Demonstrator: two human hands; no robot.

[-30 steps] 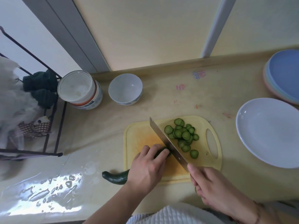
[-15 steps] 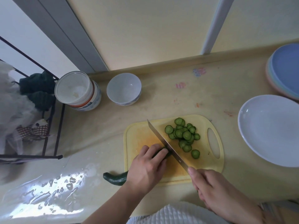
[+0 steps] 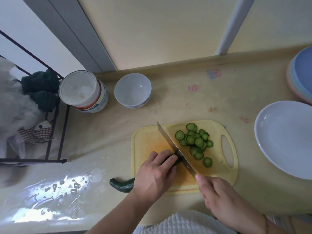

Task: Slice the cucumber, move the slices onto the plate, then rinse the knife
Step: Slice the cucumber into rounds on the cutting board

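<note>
A dark green cucumber [image 3: 121,184] lies across the left edge of the yellow cutting board [image 3: 146,141]. My left hand [image 3: 155,174] grips it, fingers curled over its cut end. My right hand [image 3: 222,201] holds the handle of a knife [image 3: 175,147], whose long blade runs diagonally across the board and sits against the cucumber's end beside my left fingertips. Several round cucumber slices [image 3: 195,141] are heaped on the board to the right of the blade. A white plate [image 3: 285,137] stands empty at the right.
A white bowl [image 3: 133,90] and a stack of bowls [image 3: 83,92] stand at the back left. Stacked coloured plates [image 3: 302,73] sit at the far right. A black wire rack [image 3: 50,132] with cloths borders the left. Wet film shines on the counter's front left.
The knife blade has stayed at the cucumber's end with small cutting motion. Both hands keep their hold; the view has shifted slightly.
</note>
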